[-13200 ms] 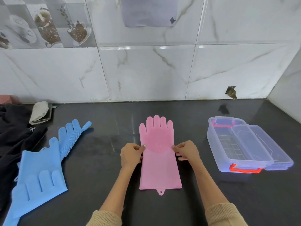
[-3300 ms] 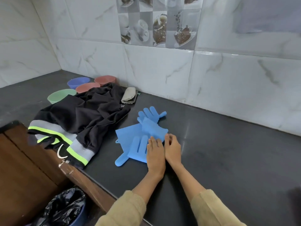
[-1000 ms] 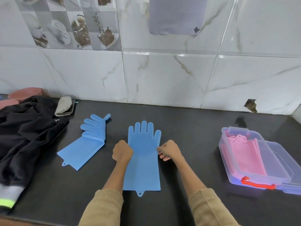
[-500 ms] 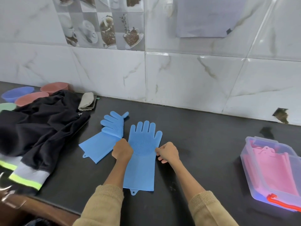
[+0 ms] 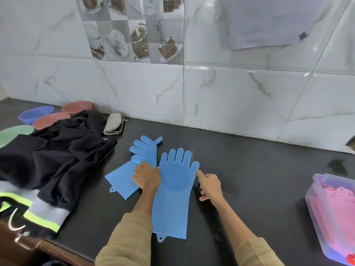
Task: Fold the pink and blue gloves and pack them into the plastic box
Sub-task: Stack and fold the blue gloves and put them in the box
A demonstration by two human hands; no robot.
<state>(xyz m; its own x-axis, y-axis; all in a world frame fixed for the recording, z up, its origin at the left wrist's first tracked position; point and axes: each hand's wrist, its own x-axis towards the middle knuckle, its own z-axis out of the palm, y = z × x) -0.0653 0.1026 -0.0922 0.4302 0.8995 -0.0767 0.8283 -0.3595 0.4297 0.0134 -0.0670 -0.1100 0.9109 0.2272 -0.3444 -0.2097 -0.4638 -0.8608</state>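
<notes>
One blue glove [image 5: 173,191] lies flat on the black counter, fingers pointing at the wall, bristled palm up. A second blue glove [image 5: 132,167] lies slanted just to its left. My left hand [image 5: 147,177] rests over the second glove where the two gloves meet, and whether it grips anything I cannot tell. My right hand [image 5: 210,186] is beside the flat glove's right edge, forefinger stretched out to the glove's thumb, holding nothing. The clear plastic box [image 5: 315,214] stands at the right edge of view with folded pink gloves [image 5: 338,210] inside.
A black garment [image 5: 55,160] with yellow-green and grey bands is heaped on the left of the counter. Behind it stand several coloured bowls [image 5: 44,117] and a folded grey cloth [image 5: 113,123] on a phone. The marble-tiled wall runs along the back.
My left hand has shifted left onto the slanted blue glove. My right hand has let go of the flat glove's edge and now points a finger. The view has swung left.
</notes>
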